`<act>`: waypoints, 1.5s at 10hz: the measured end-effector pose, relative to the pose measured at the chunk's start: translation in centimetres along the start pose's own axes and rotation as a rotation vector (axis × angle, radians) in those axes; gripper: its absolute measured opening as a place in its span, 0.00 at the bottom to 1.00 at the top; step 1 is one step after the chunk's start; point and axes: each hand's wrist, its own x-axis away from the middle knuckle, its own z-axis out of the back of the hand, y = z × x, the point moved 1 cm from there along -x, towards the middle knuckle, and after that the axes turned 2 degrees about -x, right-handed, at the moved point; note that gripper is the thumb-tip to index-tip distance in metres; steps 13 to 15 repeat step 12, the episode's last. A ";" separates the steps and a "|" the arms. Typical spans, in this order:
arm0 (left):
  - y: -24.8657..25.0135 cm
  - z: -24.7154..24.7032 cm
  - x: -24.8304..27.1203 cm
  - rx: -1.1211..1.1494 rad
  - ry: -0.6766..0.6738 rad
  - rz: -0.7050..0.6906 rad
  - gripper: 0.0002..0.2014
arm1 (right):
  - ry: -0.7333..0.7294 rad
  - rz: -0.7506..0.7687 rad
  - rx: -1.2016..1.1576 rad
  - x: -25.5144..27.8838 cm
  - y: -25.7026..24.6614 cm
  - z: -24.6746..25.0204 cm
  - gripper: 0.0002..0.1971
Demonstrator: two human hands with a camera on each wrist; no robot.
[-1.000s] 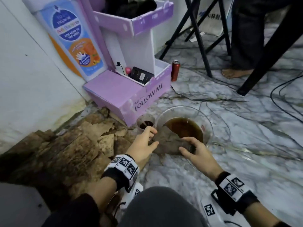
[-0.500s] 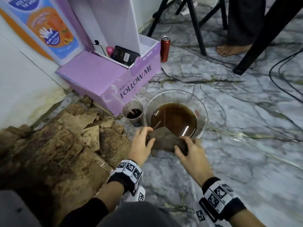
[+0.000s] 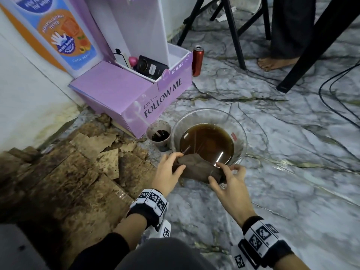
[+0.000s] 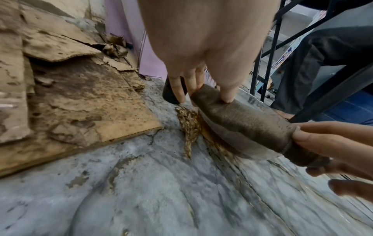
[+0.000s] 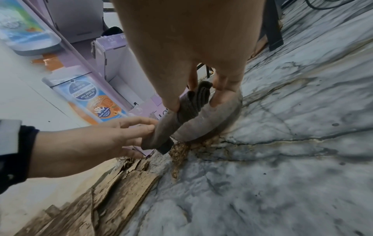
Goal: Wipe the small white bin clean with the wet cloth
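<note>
A wet brown cloth (image 3: 196, 168) is bunched into a roll over the near rim of a glass bowl (image 3: 241, 133) of brown water. My left hand (image 3: 178, 162) grips the cloth's left end, with fingers curled over the cloth (image 4: 242, 118). My right hand (image 3: 220, 175) pinches the right end of the cloth (image 5: 191, 105) between thumb and fingers. A small dirty whitish container (image 3: 162, 146) with dark liquid stands just left of the bowl. No other small white bin is in view.
Soggy torn cardboard (image 3: 78, 172) covers the floor on the left. A purple display box (image 3: 120, 94) and a red can (image 3: 197, 61) stand behind the bowl. Black stand legs (image 3: 233, 36), a person's bare foot (image 3: 272, 63) and cables (image 3: 331, 98) are at the back right. A brown puddle (image 4: 188, 127) lies under the cloth.
Both hands took hold of the cloth draped on the bowl's rim and gathered it into a tighter roll. The head view came closer and lower.
</note>
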 end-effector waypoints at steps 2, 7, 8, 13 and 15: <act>0.1 -0.2 -0.3 0.013 0.054 -0.028 0.15 | 0.017 0.018 -0.143 -0.5 0.2 -0.3 0.18; -0.4 -1.1 -0.2 0.086 0.058 -0.028 0.13 | 0.045 0.020 -0.160 -0.7 0.7 -0.7 0.20; -0.5 -1.0 -0.1 0.088 0.049 -0.027 0.15 | 0.036 0.015 -0.155 -0.6 0.5 -0.6 0.23; -0.9 1.4 1.7 0.095 0.056 0.030 0.22 | 0.096 0.033 -0.132 -0.1 0.5 0.4 0.25; -0.9 1.4 1.7 0.095 0.056 0.030 0.22 | 0.096 0.033 -0.132 -0.1 0.5 0.4 0.25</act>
